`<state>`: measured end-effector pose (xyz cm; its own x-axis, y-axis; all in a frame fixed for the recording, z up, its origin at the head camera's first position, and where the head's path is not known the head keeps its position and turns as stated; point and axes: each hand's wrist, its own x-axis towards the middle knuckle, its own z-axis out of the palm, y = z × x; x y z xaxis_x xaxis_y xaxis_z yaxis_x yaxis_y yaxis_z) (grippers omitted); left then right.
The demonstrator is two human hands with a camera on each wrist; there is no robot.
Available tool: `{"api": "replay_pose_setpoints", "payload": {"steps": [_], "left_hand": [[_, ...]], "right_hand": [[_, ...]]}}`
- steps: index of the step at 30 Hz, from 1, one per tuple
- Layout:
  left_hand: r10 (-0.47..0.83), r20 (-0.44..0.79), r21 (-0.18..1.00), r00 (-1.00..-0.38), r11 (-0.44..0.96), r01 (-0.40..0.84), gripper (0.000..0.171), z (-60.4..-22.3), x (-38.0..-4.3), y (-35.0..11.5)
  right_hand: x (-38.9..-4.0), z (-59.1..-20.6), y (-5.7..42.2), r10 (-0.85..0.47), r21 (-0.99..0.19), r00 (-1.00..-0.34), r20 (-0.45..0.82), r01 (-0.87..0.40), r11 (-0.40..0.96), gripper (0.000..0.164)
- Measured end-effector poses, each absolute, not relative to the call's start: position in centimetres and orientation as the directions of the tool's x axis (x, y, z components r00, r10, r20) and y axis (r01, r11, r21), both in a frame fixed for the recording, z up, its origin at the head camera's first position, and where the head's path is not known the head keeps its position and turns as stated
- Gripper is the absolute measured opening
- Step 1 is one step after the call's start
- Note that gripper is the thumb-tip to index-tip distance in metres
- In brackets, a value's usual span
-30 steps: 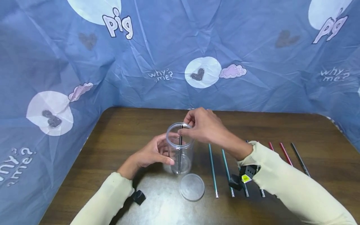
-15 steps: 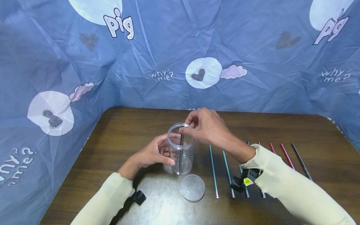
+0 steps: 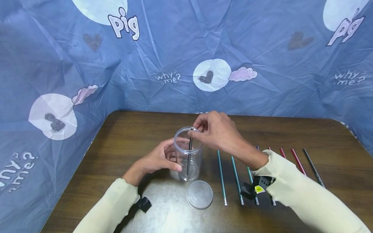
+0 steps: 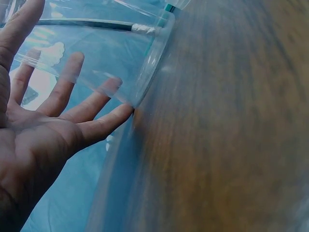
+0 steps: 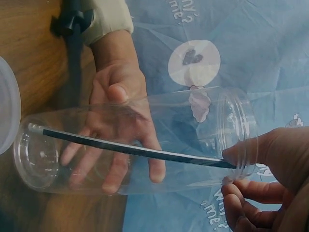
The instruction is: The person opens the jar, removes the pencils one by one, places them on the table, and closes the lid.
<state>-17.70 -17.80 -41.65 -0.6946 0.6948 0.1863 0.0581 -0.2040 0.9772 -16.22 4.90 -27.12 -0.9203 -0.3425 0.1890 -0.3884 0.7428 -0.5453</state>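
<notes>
A clear jar [image 3: 182, 163] stands upright on the table with its mouth uncovered. My left hand [image 3: 157, 158] supports its left side; the left wrist view shows the fingers [image 4: 60, 96] nearly straight and spread along the clear wall. Inside the jar a black pencil [image 5: 125, 149] leans, silver-capped end down on the bottom. At the jar's rim my right hand [image 3: 217, 131] pinches the pencil's upper end, the thumb reaching into the mouth and the other fingers curled by the rim. A round clear lid [image 3: 199, 194] lies flat in front of the jar.
Right of the jar several pencils lie spaced in a row: teal ones [image 3: 221, 178] nearest, then red ones [image 3: 298, 162], and a dark one [image 3: 313, 167] farthest right. The right forearm [image 3: 300, 187] covers part of them. A blue printed cloth [image 3: 163, 97] stands behind the table.
My right hand has shifted slightly right, tipping the pencil's top toward the right side of the rim. The left hand and lid look almost unchanged.
</notes>
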Motion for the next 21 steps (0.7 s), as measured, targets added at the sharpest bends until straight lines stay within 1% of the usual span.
{"api": "replay_pose_setpoints", "payload": {"steps": [4,8,12,17,21], "left_hand": [[0.699,0.194,0.976,-0.689,-0.208,0.063,0.090,-41.7,-17.7,-17.9],[0.709,0.222,0.969,-0.669,-0.236,0.072,0.084,-41.9,-17.8,-17.8],[0.716,0.227,0.965,-0.660,-0.259,0.050,0.079,-42.0,-17.8,-17.8],[0.717,0.234,0.963,-0.656,-0.263,0.056,0.078,-42.0,-17.9,-17.8],[0.721,0.236,0.963,-0.651,-0.264,0.057,0.078,-42.0,-17.8,-17.8]], "right_hand": [[-16.2,-26.9,5.1,-0.341,-0.565,-0.917,0.207,-0.396,0.724,0.016],[-16.3,-27.0,5.2,-0.338,-0.580,-0.915,0.223,-0.403,0.708,0.017],[-16.3,-27.1,5.3,-0.335,-0.610,-0.906,0.259,-0.423,0.670,0.015],[-16.6,-27.9,5.3,-0.359,-0.692,-0.878,0.318,-0.474,0.545,0.011],[-17.0,-29.0,5.2,-0.364,-0.762,-0.865,0.345,-0.485,0.430,0.009]]}}
